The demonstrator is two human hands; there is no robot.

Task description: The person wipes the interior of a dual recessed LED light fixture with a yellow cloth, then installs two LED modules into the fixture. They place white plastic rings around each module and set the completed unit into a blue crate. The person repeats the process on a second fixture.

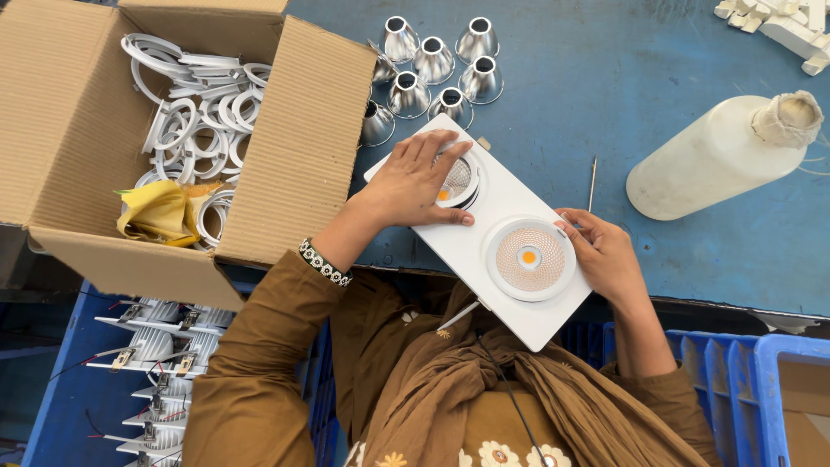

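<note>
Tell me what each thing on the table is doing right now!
Cardboard box: open, flaps up, full of white rings.
Yellow cloth: crumpled inside the box.
White twin light fixture: flat on the blue table, both lamps glowing orange.
Left hand: pressing on the far lamp.
Right hand: steadying the fixture's edge.
Silver reflector cones: standing in a cluster.
White bottle: lying down, mouth plugged with cloth.

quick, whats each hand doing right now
Left hand: open, fingers spread over the far lamp ring of the white twin light fixture.
Right hand: gripping the fixture's edge beside the near lamp.
</note>
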